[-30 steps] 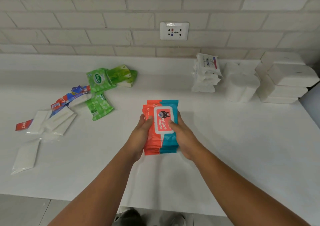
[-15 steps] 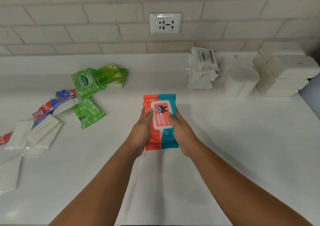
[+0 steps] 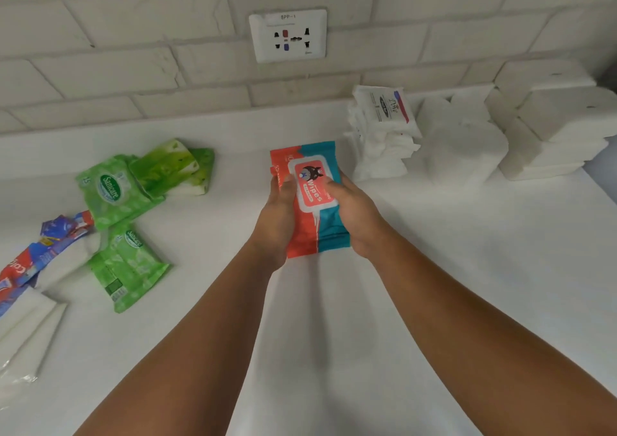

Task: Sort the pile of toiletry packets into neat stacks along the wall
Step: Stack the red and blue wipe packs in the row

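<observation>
At the far left edge of the white surface (image 3: 467,285), flat white sachets (image 3: 25,328) lay loose, partly under a strip of red and blue toothpaste sachets (image 3: 43,252). Just to the right, 2 green Sanicare packets lay flat, one (image 3: 113,192) farther back and one (image 3: 128,265) nearer. The farther one overlapped a pair of green and white packs (image 3: 173,168) behind it.

In the middle, both hands held a stack of orange and teal wipes packets (image 3: 314,198) close to the surface, its long side pointing toward the brick wall (image 3: 133,68). The left hand (image 3: 277,218) gripped the orange edge with its thumb lying across the top. The right hand (image 3: 359,218) gripped the teal edge the same way. How many packets were in the stack could not be told.

A white socket plate (image 3: 288,35) sat on the wall above them. To the right, along the wall, stood a stack of white Dove packets (image 3: 384,135). Beside it stood a pale cluster of white wrapped packs (image 3: 464,148), too washed out to read. At the far right were piled white blocks (image 3: 561,125).
</observation>
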A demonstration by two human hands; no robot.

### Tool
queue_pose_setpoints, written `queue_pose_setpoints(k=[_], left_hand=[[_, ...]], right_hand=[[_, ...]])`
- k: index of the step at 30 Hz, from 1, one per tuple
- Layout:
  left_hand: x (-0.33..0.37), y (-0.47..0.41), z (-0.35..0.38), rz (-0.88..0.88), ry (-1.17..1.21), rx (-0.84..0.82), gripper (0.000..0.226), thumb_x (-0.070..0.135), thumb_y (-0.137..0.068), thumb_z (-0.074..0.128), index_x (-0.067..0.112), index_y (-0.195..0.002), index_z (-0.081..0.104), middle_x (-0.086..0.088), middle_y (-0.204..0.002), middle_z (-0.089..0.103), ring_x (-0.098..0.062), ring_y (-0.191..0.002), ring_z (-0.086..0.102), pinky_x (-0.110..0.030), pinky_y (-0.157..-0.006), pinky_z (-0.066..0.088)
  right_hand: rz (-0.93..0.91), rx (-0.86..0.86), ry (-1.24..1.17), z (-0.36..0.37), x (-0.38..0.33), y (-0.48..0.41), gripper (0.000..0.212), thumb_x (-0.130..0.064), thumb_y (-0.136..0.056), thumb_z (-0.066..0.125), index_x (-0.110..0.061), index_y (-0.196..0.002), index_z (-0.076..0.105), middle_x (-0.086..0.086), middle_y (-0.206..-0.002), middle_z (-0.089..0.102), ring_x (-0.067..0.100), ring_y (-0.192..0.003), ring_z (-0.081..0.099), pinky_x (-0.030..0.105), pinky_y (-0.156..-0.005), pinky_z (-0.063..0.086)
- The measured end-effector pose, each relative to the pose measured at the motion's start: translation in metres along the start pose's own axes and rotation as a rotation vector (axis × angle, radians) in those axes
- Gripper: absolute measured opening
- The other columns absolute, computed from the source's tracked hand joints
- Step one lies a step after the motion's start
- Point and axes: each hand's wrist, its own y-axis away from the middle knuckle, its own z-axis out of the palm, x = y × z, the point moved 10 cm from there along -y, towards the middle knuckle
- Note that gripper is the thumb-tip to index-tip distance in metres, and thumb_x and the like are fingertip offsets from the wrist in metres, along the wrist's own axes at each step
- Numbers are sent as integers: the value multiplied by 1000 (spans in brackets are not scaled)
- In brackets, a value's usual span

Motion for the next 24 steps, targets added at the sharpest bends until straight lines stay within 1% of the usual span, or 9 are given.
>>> queue_pose_setpoints(k=[3, 4, 8, 11, 13, 18, 22, 24], left_hand=[[11, -27, 4, 12, 4, -19, 47, 57, -105, 34, 32, -141, 51, -2, -120, 74, -27, -105, 74, -51, -96, 57], [14, -35, 4, 14, 4, -24, 47, 56, -105, 33, 31, -141, 51, -2, -120, 74, -27, -105, 74, -51, -97, 56], [26, -64, 5, 20, 0, -47, 49, 55, -106, 29, 29, -141, 52, -4, -121, 73, -27, -106, 73, -49, -96, 57], [31, -78, 6, 2, 4, -52, 49, 54, -106, 28, 29, -140, 53, -3, -120, 74, -26, -105, 73, -46, -93, 58], [34, -87, 4, -7, -11, -39, 49, 55, -106, 29, 29, -138, 55, -3, -119, 74, -26, -104, 74, -46, -94, 58], [41, -102, 0, -46, -26, -7, 49, 56, -105, 33, 27, -134, 59, -2, -111, 77, -24, -97, 76, -43, -91, 60], [44, -110, 0, -66, -53, 14, 47, 59, -103, 36, 30, -130, 62, 0, -109, 77, -22, -95, 76, -44, -93, 59], [43, -114, -2, -73, -57, 27, 46, 59, -102, 37, 31, -131, 61, 0, -109, 77, -22, -95, 76, -44, -92, 59]], right_hand=[[-18, 31, -9, -2, -12, -24, 19, -39, -97, 53, -39, -112, 65, -6, -99, 77, 15, -87, 75, 31, -74, 57], [-25, 36, -6, -2, -16, -32, 19, -39, -97, 53, -38, -112, 65, -6, -98, 77, 16, -87, 75, 31, -74, 57], [-37, 63, 5, 0, -27, -58, 27, -40, -99, 51, -33, -122, 64, -2, -104, 76, 20, -94, 74, 39, -88, 58], [-48, 87, 23, 0, -35, -71, 29, -41, -99, 50, -31, -122, 64, -1, -104, 76, 19, -94, 73, 38, -87, 57], [-58, 106, 33, 0, -39, -78, 29, -41, -99, 50, -30, -121, 64, -2, -102, 76, 18, -92, 74, 37, -85, 58], [-82, 149, 35, 0, -48, -89, 28, -40, -100, 48, -30, -121, 64, -1, -104, 75, 19, -96, 71, 38, -90, 55], [-61, 149, -14, -2, -51, -97, 28, -40, -100, 52, -28, -121, 65, 1, -107, 75, 21, -100, 71, 43, -97, 54], [-54, 148, -32, -4, -50, -101, 30, -41, -100, 53, -26, -123, 65, 2, -108, 75, 22, -100, 72, 46, -98, 54]])
